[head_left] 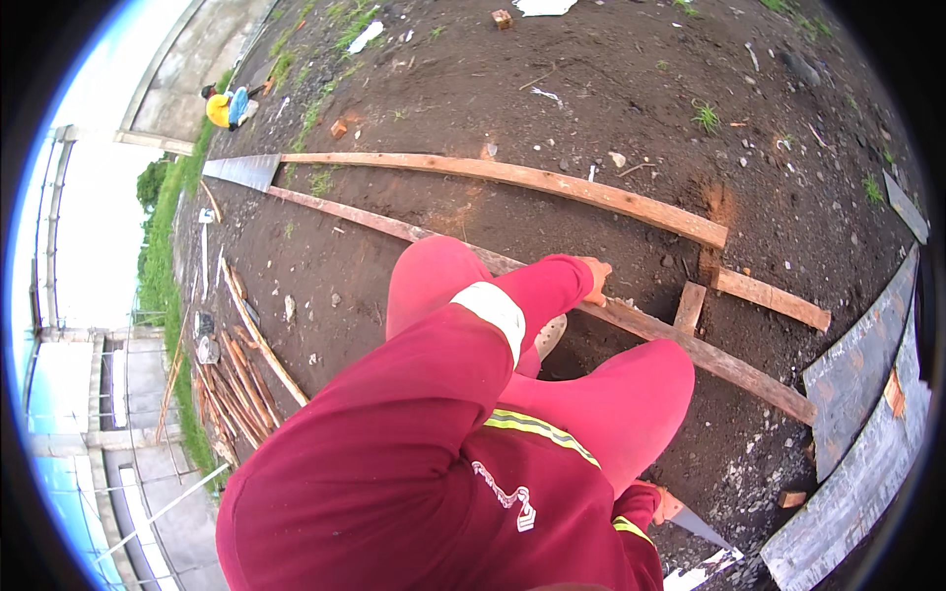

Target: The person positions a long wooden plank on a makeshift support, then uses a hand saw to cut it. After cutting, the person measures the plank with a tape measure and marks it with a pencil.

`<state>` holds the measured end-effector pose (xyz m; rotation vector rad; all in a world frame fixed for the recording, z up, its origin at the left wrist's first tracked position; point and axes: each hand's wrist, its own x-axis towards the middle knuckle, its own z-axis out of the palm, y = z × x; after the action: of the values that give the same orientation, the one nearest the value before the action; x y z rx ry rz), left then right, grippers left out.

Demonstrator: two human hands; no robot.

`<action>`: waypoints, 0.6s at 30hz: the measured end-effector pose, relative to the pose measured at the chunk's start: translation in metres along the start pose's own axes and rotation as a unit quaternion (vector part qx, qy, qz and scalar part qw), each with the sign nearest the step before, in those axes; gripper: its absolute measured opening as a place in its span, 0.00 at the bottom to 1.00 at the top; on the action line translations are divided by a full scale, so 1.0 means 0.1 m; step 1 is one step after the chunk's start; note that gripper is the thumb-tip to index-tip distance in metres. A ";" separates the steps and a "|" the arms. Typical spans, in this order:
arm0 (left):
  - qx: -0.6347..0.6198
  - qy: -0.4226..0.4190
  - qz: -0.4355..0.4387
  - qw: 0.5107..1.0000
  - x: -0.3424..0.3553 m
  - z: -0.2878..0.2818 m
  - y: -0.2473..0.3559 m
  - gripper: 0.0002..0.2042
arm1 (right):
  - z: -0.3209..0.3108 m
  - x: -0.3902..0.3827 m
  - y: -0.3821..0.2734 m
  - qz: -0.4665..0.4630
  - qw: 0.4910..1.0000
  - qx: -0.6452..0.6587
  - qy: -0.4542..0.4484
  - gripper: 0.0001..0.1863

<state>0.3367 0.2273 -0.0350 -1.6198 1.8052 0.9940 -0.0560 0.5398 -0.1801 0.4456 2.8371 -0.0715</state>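
My left hand point(594, 281) is at a long wooden board point(650, 320) that runs past my knees, its fingers closed over the board's edge. By the lower right of the head view, my right hand is mostly hidden behind its sleeve. From there a handsaw point(698, 526) sticks out, its grey blade pointing down and right, with an orange-brown handle area at the cuff. A short wood block point(690, 308) butts against the board. Beyond it lies a second long timber point(552, 182), and a shorter piece point(774, 298) continues near its right end.
Grey sheets point(857, 364) lie at the right, with a small wood offcut point(791, 499) beside them. A metal sheet point(246, 171) covers the timbers' far left ends. Several poles point(236, 389) are piled at the left. Another person point(232, 106) in yellow crouches far off.
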 end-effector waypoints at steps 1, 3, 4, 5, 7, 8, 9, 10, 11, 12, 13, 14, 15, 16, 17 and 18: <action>0.026 0.021 0.015 0.999 0.01 -0.11 -0.09 0.37 | -0.01 0.04 -0.04 -0.027 1.000 -0.003 0.001 0.44; 0.083 0.031 0.015 0.996 -0.01 -0.38 -0.26 0.36 | -0.03 0.09 -0.14 -0.069 0.998 -0.007 0.001 0.44; 0.112 0.022 0.003 0.993 -0.03 -0.57 -0.30 0.35 | -0.02 0.10 -0.22 -0.086 0.996 -0.007 0.000 0.44; 0.144 0.016 -0.008 0.989 -0.09 -0.78 -0.33 0.34 | -0.04 0.11 -0.27 -0.099 0.995 -0.010 -0.003 0.44; 0.179 0.016 -0.010 0.984 -0.27 -1.21 -0.24 0.33 | -0.05 0.12 -0.39 -0.112 0.994 -0.012 -0.005 0.43; 0.176 0.022 -0.005 0.984 -0.40 -1.40 -0.16 0.32 | -0.06 0.12 -0.44 -0.118 0.993 -0.013 -0.007 0.43; 0.151 0.110 0.042 0.981 -0.58 -1.49 -0.08 0.32 | -0.07 0.14 -0.48 -0.125 0.992 -0.012 -0.009 0.43; 0.107 0.156 0.074 0.979 -0.76 -1.58 -0.01 0.31 | -0.09 0.16 -0.51 -0.132 0.991 -0.012 -0.012 0.43; 0.054 0.201 0.120 0.971 -0.97 -1.63 0.03 0.31 | -0.13 0.19 -0.54 -0.143 0.989 -0.013 -0.017 0.43; 0.004 0.243 0.168 0.955 -1.17 -1.67 0.03 0.30 | -0.15 0.22 -0.57 -0.151 0.988 -0.013 -0.022 0.42; -0.046 0.270 0.198 0.941 -1.38 -1.70 -0.04 0.28 | -0.19 0.25 -0.59 -0.160 0.987 -0.018 -0.024 0.42; -0.102 0.292 0.240 0.920 -1.58 -1.69 -0.16 0.26 | -0.22 0.26 -0.62 -0.174 0.984 -0.024 -0.034 0.42; -0.123 0.330 0.268 0.897 -1.79 -1.66 -0.36 0.21 | -0.23 0.26 -0.64 -0.191 0.980 -0.023 -0.040 0.42; -0.116 0.331 0.222 0.910 -1.99 -1.64 -0.59 0.17 | -0.27 0.27 -0.66 -0.198 0.980 -0.025 -0.023 0.42; -0.114 0.331 0.144 0.926 -2.23 -1.58 -0.81 0.14 | -0.26 0.24 -0.68 -0.267 0.963 0.014 -0.036 0.38; -0.182 0.305 0.058 0.933 -2.45 -1.50 -1.00 0.11 | -0.27 0.22 -0.71 -0.342 0.939 0.005 -0.039 0.39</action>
<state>0.4873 0.2549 0.2277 -2.2625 2.2300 0.9895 -0.1047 0.4811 -0.1593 -0.5457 2.7671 -0.2278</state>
